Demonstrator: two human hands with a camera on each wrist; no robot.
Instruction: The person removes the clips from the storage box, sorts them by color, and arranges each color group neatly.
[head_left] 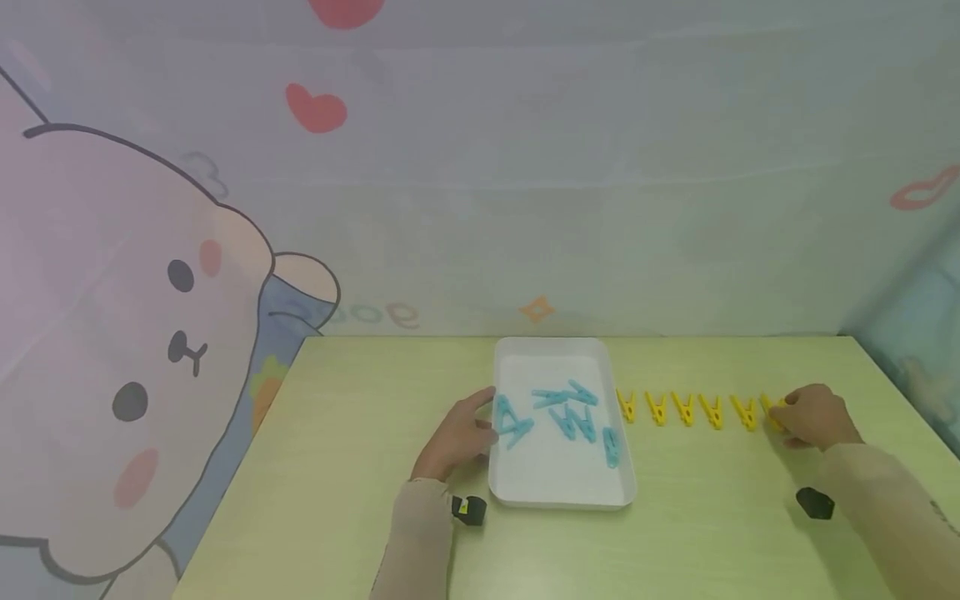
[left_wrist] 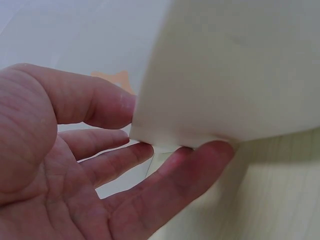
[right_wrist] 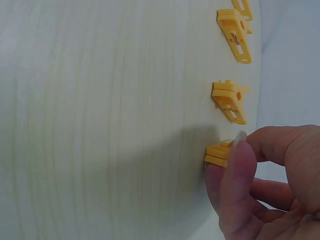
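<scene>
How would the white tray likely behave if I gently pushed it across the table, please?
The white tray would probably slide rather than tip, being broad and low. It looks fairly light for its size, given its thin rim. The blue clips lying loose inside might shift with a sudden push.

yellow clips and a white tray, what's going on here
A person is at a table with a row of six yellow clips to the right of a white tray. Their right hand pinches the yellow clip at the far right end of the row. The other five yellow clips lie spaced out between it and the tray. The left hand touches the tray's left side, and several blue clips lie scattered inside the tray.
</scene>
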